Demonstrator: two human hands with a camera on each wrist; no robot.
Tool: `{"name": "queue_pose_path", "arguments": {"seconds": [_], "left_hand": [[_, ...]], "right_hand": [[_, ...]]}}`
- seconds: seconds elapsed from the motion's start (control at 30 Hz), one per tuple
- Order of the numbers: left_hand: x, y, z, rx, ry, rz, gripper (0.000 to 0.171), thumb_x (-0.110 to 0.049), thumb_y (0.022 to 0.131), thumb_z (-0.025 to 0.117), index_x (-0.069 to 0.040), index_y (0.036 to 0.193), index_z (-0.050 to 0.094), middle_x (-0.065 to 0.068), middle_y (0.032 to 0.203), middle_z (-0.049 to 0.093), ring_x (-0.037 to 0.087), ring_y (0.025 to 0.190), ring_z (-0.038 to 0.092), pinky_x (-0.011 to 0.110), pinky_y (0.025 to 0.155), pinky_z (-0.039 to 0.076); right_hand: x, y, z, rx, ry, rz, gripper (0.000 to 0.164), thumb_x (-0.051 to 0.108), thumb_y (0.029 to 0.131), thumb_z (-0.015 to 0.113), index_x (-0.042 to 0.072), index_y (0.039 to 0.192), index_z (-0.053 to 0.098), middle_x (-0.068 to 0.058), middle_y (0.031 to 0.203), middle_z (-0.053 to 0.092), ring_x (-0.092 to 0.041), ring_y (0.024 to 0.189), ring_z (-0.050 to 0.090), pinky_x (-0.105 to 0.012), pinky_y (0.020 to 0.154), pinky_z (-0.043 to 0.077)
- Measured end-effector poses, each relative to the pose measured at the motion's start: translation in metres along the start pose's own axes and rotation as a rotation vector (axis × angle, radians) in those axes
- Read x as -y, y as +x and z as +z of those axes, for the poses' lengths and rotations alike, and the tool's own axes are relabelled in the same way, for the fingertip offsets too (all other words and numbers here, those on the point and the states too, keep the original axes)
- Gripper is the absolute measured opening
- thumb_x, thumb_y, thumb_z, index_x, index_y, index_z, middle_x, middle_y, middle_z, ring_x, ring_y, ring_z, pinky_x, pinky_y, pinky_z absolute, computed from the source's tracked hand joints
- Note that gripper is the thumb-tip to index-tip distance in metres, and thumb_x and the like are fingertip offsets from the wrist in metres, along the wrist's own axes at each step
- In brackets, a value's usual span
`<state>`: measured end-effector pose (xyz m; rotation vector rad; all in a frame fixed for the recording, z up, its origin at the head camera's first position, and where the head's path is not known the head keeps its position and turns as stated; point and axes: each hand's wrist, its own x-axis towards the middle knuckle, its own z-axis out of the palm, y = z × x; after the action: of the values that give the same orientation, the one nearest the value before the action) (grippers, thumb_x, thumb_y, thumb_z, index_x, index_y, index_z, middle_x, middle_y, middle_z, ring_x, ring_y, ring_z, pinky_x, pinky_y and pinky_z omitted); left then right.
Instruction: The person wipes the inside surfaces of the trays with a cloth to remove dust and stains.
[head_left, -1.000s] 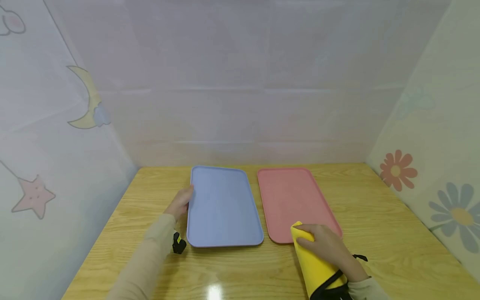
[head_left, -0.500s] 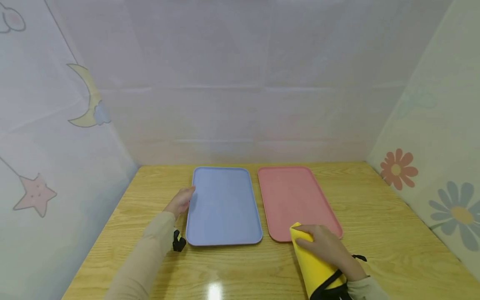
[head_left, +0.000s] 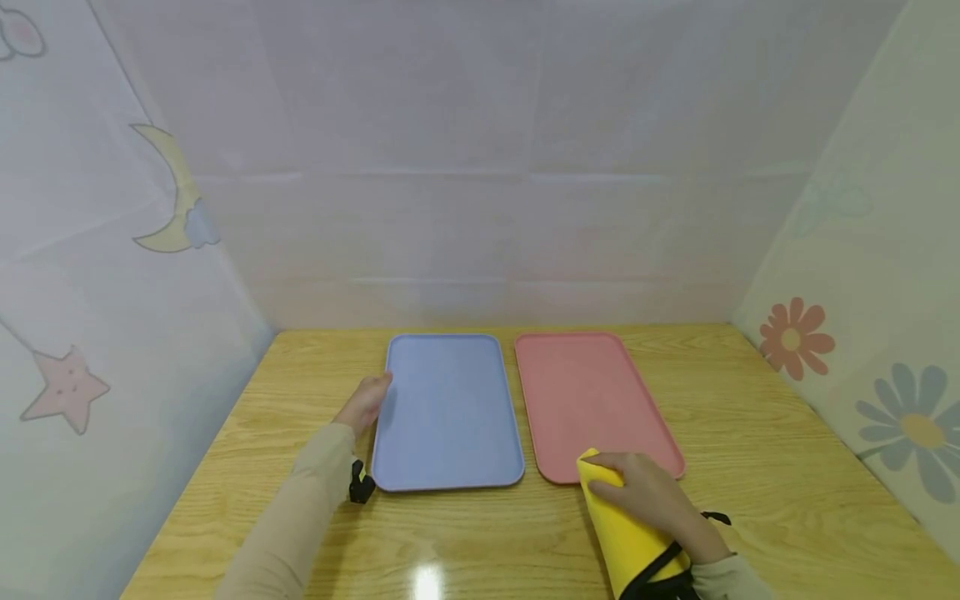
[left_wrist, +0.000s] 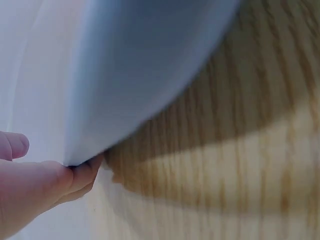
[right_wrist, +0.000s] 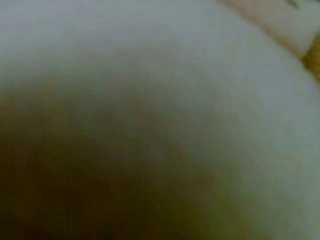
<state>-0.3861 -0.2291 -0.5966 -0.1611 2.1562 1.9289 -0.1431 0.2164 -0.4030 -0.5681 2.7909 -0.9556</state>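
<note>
A pale blue tray (head_left: 450, 412) lies at mid-table in the head view. My left hand (head_left: 366, 402) holds its left edge. In the left wrist view, the fingers (left_wrist: 82, 181) of that hand tuck under the tray's rim, with the thumb on the other side. My right hand (head_left: 651, 493) grips a yellow object with black edging (head_left: 626, 533), rounded like a rolled or stuffed pouch; its kind I cannot tell. This object stands at the near end of a pink tray (head_left: 592, 400) and overlaps its front edge. Only a dark blur fills the right wrist view.
Both trays lie side by side on a wooden table (head_left: 450, 542), a narrow strip of wood between them. A pale back wall (head_left: 480, 208) rises behind the table, and printed side walls with a star (head_left: 67, 387) and flowers (head_left: 797, 339) flank it.
The blue tray has turned slightly and settled straighter beside the pink one, my left hand staying on its edge. My right hand and the yellow object have hardly moved.
</note>
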Motion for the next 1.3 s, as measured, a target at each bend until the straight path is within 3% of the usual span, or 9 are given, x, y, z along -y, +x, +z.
{"name": "queue_pose_path", "arguments": {"seconds": [0.13, 0.27, 0.47, 0.57, 0.73, 0.93, 1.13, 1.2, 1.3], "left_hand": [[-0.028, -0.030, 0.010, -0.014, 0.064, 0.026, 0.080, -0.045, 0.092, 0.039, 0.017, 0.133, 0.008, 0.030, 0.140, 0.006, 0.039, 0.128, 0.007, 0.048, 0.101, 0.014], [-0.091, -0.094, 0.034, -0.053, 0.145, -0.009, 0.066, -0.034, 0.096, 0.036, 0.017, 0.132, 0.015, 0.029, 0.139, 0.015, 0.037, 0.128, 0.016, 0.045, 0.101, 0.019], [-0.137, -0.136, 0.052, -0.128, 0.201, 0.012, 0.052, -0.023, 0.098, 0.029, 0.021, 0.126, 0.025, 0.033, 0.130, 0.028, 0.038, 0.118, 0.030, 0.048, 0.098, 0.024], [-0.127, -0.119, 0.050, -0.230, 0.258, 0.056, 0.045, -0.020, 0.096, 0.034, 0.018, 0.119, 0.038, 0.031, 0.118, 0.042, 0.036, 0.108, 0.041, 0.044, 0.092, 0.033], [-0.076, -0.046, 0.051, -0.448, 0.355, 0.190, 0.043, -0.029, 0.091, 0.045, 0.007, 0.114, 0.049, 0.022, 0.107, 0.053, 0.032, 0.097, 0.050, 0.036, 0.080, 0.042], [-0.093, -0.045, 0.104, -0.349, 0.328, 0.290, 0.034, -0.030, 0.090, 0.046, -0.001, 0.103, 0.058, 0.010, 0.093, 0.058, 0.020, 0.083, 0.053, 0.030, 0.068, 0.044], [-0.146, -0.086, 0.170, -0.179, 0.326, 0.154, 0.026, -0.017, 0.090, 0.045, -0.002, 0.069, 0.049, 0.007, 0.064, 0.047, 0.019, 0.059, 0.042, 0.033, 0.054, 0.037], [-0.134, -0.068, 0.187, -0.141, 0.356, 0.204, 0.031, -0.021, 0.091, 0.045, -0.006, 0.064, 0.044, 0.005, 0.059, 0.043, 0.018, 0.053, 0.038, 0.032, 0.049, 0.033], [-0.095, -0.016, 0.206, -0.128, 0.439, 0.321, 0.030, -0.024, 0.090, 0.044, -0.012, 0.062, 0.047, 0.001, 0.058, 0.044, 0.015, 0.051, 0.040, 0.030, 0.046, 0.033]], "right_hand": [[0.000, -0.001, 0.000, 0.005, 0.004, 0.012, 0.037, 0.024, 0.086, 0.059, 0.003, 0.117, 0.057, 0.004, 0.058, 0.043, -0.005, 0.038, 0.038, -0.023, 0.039, 0.036], [0.001, -0.001, -0.001, 0.006, 0.012, 0.020, 0.038, 0.026, 0.086, 0.058, 0.004, 0.117, 0.057, 0.004, 0.060, 0.045, -0.006, 0.039, 0.039, -0.024, 0.040, 0.037], [0.001, -0.002, -0.002, 0.008, 0.031, 0.025, 0.041, 0.029, 0.087, 0.058, 0.003, 0.118, 0.055, 0.004, 0.057, 0.045, -0.006, 0.037, 0.037, -0.024, 0.038, 0.036], [0.001, -0.003, -0.003, 0.000, 0.035, 0.021, 0.041, 0.030, 0.087, 0.058, 0.003, 0.118, 0.056, 0.005, 0.058, 0.046, -0.006, 0.037, 0.037, -0.024, 0.039, 0.037], [-0.001, -0.007, -0.004, -0.007, 0.052, 0.010, 0.042, 0.030, 0.087, 0.058, 0.002, 0.117, 0.056, 0.003, 0.067, 0.052, -0.006, 0.039, 0.039, -0.024, 0.042, 0.038], [-0.004, -0.008, -0.002, -0.042, 0.043, -0.014, 0.038, 0.029, 0.086, 0.060, 0.003, 0.114, 0.059, -0.015, 0.103, 0.060, -0.004, 0.047, 0.041, -0.023, 0.049, 0.039], [-0.004, -0.009, 0.001, -0.038, 0.086, -0.030, 0.038, 0.029, 0.086, 0.059, 0.003, 0.114, 0.059, -0.020, 0.109, 0.057, -0.004, 0.049, 0.044, -0.023, 0.049, 0.040], [-0.004, -0.010, 0.002, -0.038, 0.097, -0.031, 0.038, 0.029, 0.086, 0.059, 0.002, 0.114, 0.058, -0.020, 0.109, 0.057, -0.004, 0.048, 0.044, -0.023, 0.049, 0.041], [-0.004, -0.012, 0.002, -0.035, 0.105, -0.031, 0.039, 0.029, 0.086, 0.059, 0.002, 0.115, 0.058, -0.020, 0.108, 0.057, -0.004, 0.047, 0.044, -0.023, 0.048, 0.041]]}}
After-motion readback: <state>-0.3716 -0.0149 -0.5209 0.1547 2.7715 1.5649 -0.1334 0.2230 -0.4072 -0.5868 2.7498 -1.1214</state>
